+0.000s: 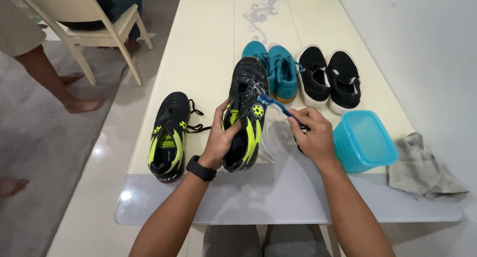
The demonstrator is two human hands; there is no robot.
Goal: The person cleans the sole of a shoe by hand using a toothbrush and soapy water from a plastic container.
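My left hand (220, 139) grips a black and neon-yellow sports shoe (247, 105) by its heel side, holding it tilted above the table. My right hand (312, 134) holds a blue toothbrush (276, 105), and its white bristles touch the shoe's upper near the laces. A black watch sits on my left wrist. The matching second shoe (167, 137) lies flat on the table to the left, its laces loose.
A cream table (208, 53) holds a pair of teal shoes (276, 68), a pair of black slip-ons (329, 78), a teal plastic container (363, 140) and a grey cloth (422, 168). A chair (84, 28) and another person's bare legs (59, 83) are on the left.
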